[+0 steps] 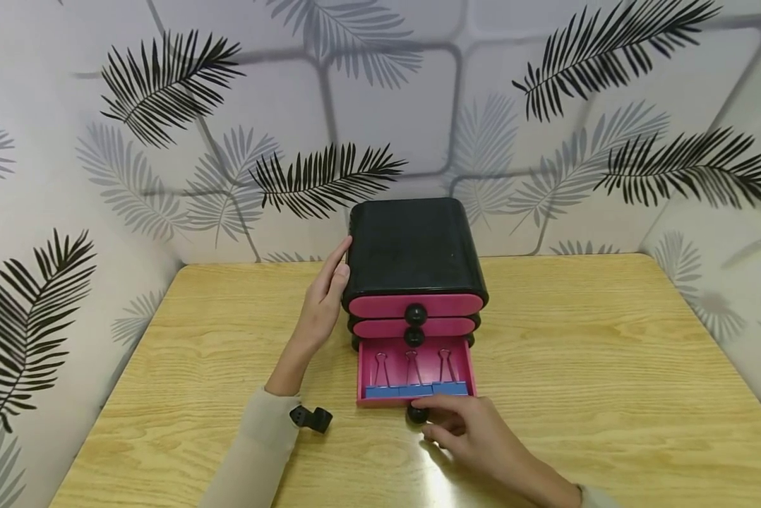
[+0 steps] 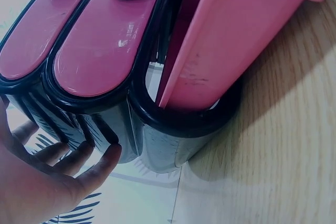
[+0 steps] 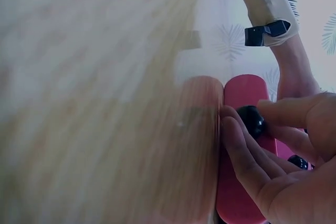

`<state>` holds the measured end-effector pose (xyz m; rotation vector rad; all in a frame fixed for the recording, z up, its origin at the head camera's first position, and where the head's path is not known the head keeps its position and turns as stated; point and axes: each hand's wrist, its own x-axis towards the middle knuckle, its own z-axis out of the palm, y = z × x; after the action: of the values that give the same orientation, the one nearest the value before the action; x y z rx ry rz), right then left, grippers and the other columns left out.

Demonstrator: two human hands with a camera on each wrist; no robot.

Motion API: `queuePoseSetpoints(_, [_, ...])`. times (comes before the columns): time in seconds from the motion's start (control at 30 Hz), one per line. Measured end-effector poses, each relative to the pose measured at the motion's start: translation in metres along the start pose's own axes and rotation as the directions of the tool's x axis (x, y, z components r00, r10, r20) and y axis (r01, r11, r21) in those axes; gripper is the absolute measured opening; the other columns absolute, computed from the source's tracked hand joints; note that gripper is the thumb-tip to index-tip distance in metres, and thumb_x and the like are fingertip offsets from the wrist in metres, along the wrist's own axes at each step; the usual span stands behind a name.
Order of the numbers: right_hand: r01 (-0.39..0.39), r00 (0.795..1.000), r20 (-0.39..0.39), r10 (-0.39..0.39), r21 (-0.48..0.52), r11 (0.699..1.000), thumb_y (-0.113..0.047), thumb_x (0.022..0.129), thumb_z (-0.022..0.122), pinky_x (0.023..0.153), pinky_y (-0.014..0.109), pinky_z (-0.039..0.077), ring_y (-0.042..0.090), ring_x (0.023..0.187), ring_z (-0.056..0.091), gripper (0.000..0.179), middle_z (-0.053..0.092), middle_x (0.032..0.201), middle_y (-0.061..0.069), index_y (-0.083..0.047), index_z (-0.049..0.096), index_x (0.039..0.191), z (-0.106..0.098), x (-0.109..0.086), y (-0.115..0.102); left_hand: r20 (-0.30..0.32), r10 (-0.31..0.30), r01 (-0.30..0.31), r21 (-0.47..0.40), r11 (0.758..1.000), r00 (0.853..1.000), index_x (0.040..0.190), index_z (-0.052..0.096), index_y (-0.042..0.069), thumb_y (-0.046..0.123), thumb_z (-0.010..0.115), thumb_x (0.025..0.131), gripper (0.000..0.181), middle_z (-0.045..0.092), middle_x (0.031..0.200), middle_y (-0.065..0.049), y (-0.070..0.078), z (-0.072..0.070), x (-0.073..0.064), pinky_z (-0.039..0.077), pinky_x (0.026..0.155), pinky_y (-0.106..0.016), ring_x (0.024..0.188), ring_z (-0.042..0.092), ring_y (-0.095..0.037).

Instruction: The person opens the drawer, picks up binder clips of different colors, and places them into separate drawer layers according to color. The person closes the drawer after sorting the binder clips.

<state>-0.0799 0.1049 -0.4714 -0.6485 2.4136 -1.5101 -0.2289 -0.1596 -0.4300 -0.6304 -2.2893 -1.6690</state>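
A small black cabinet (image 1: 412,243) with pink-fronted drawers stands on the table. Its bottom drawer (image 1: 362,370) is pulled out, with three blue binder clips (image 1: 415,390) in a row near its front wall, their wire handles pointing back. My right hand (image 1: 482,434) pinches the round black knob (image 3: 251,121) of that drawer between thumb and fingers. On the cabinet's left side rests my left hand (image 1: 320,307), fingers extended along the wall, as the left wrist view also shows (image 2: 47,177). The two upper drawers (image 1: 380,305) are closed.
The wooden table (image 1: 577,339) reaches back to a wall (image 1: 393,106) with a leaf pattern. A black strap with a small device (image 1: 312,418) is on my left wrist, at the sleeve's cuff.
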Motion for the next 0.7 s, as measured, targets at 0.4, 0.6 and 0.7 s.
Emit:
queuePoseSetpoints(0.4, [-0.008, 0.990, -0.138, -0.008, -0.115, 0.993, -0.010, 0.089, 0.080, 0.064, 0.022, 0.058, 0.002, 0.074, 0.070, 0.019, 0.078, 0.099, 0.002, -0.011, 0.080, 0.108, 0.0039, 0.0040, -0.0029, 0.004, -0.010, 0.010, -0.010, 1.000, 1.000, 0.162, 0.035, 0.023, 0.024, 0.040, 0.112, 0.050, 0.032, 0.165, 0.006, 0.0016, 0.0006, 0.0008, 0.027, 0.122, -0.046, 0.151, 0.030, -0.014])
queuePoseSetpoints(0.6, [-0.023, 0.989, -0.151, 0.004, -0.118, 0.993, -0.012, 0.090, 0.080, 0.062, 0.022, 0.057, 0.001, 0.073, 0.069, 0.018, 0.077, 0.098, 0.001, -0.013, 0.080, 0.108, 0.0041, 0.0059, -0.0045, 0.007, -0.004, 0.005, -0.009, 1.000, 1.000, 0.162, 0.034, 0.023, 0.027, 0.038, 0.112, 0.050, 0.031, 0.166, 0.005, 0.0005, 0.0007, 0.0009, 0.025, 0.122, -0.047, 0.152, 0.028, -0.015])
queuePoseSetpoints(0.7, [-0.026, 0.987, -0.160, 0.008, -0.115, 0.993, -0.012, 0.090, 0.080, 0.062, 0.022, 0.057, 0.001, 0.073, 0.069, 0.018, 0.078, 0.099, 0.002, -0.013, 0.081, 0.108, 0.0044, 0.0060, -0.0048, 0.004, -0.007, 0.007, -0.009, 1.000, 1.000, 0.162, 0.034, 0.021, 0.025, 0.038, 0.112, 0.050, 0.032, 0.166, 0.004, 0.0004, 0.0012, 0.0011, 0.025, 0.123, -0.047, 0.152, 0.028, -0.016])
